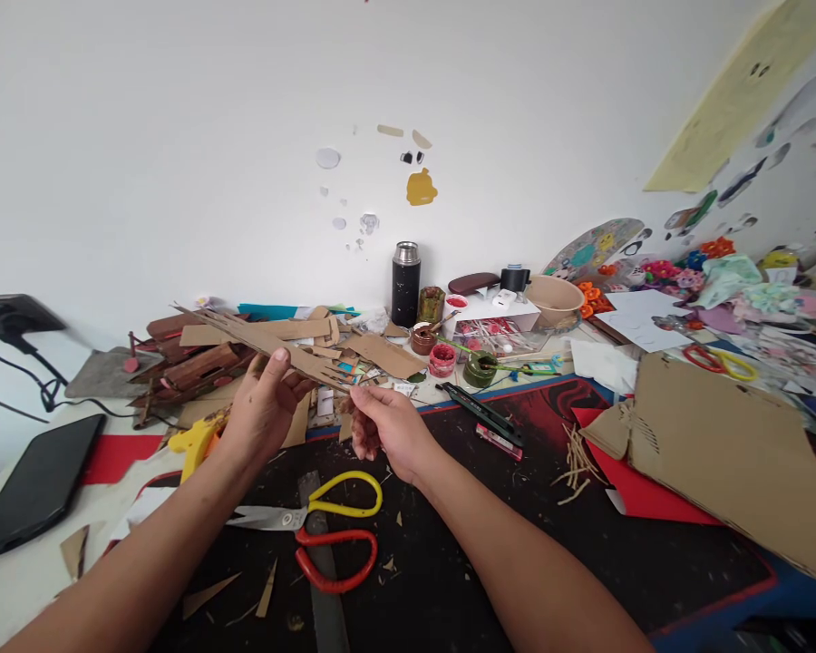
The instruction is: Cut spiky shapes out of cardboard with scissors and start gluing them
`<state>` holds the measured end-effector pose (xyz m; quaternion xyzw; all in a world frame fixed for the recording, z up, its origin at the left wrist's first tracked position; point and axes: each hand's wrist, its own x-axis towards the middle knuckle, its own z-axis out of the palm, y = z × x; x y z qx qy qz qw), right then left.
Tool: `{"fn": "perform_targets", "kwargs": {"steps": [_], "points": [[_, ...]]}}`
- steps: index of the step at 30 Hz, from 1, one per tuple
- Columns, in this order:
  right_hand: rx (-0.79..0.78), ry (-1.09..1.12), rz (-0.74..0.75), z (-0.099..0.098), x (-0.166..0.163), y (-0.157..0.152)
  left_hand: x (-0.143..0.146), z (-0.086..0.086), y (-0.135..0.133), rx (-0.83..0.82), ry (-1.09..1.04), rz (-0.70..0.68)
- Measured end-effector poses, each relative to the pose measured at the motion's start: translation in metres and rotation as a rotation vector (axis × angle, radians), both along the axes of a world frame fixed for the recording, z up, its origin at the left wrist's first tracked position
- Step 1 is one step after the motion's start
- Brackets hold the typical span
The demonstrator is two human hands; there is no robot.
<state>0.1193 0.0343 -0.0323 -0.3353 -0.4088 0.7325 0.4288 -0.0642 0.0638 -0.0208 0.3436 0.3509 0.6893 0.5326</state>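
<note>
A long, jagged strip of cardboard (255, 337) is held up over the table, slanting down from upper left to right. My left hand (265, 399) grips it near the middle, thumb on top and fingers beneath. At its right end, thumb and fingers of my right hand (387, 422) pinch the narrow, split tip. Below my hands lie scissors (344, 535) with one yellow and one red handle, blades pointing left. They rest across a dark grey ruler-like strip (326, 599). A yellow glue gun (194, 444) lies partly behind my left forearm.
Paint jars (442, 360), a black thermos (406, 286) and cardboard scraps line the back. A black utility knife (482, 411) lies right of my hands. Large cardboard (721, 453) covers the right side. At left are a brown-painted model (190, 363) and a black tablet (37, 485).
</note>
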Motion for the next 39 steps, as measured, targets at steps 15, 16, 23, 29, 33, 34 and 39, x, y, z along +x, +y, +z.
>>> {"fn": "perform_targets", "kwargs": {"steps": [15, 16, 23, 29, 33, 34, 39], "points": [[-0.032, -0.035, 0.052, -0.0048, -0.0026, -0.0015, -0.0046, -0.0009, 0.0038, -0.084, -0.105, 0.022], [-0.035, -0.034, 0.04, -0.0048, -0.0021, -0.0009, -0.0045, -0.001, 0.0038, -0.088, -0.104, 0.022], [-0.034, -0.039, 0.03, -0.0048, -0.0021, 0.0, -0.002, -0.0022, 0.0018, -0.078, -0.076, 0.006], [-0.016, -0.071, 0.038, -0.0029, -0.0023, -0.0021, -0.0006, -0.0016, -0.0003, -0.075, -0.071, -0.012], [-0.018, -0.067, 0.045, -0.0025, -0.0019, -0.0026, -0.0008, -0.003, 0.0002, -0.076, -0.066, -0.009], [-0.02, -0.066, 0.047, -0.0025, -0.002, -0.0026, -0.001, -0.0033, 0.0002, -0.076, -0.065, -0.012], [-0.004, -0.072, 0.064, -0.0021, -0.003, -0.0029, -0.0025, -0.0032, 0.0003, -0.076, -0.068, -0.02]]}}
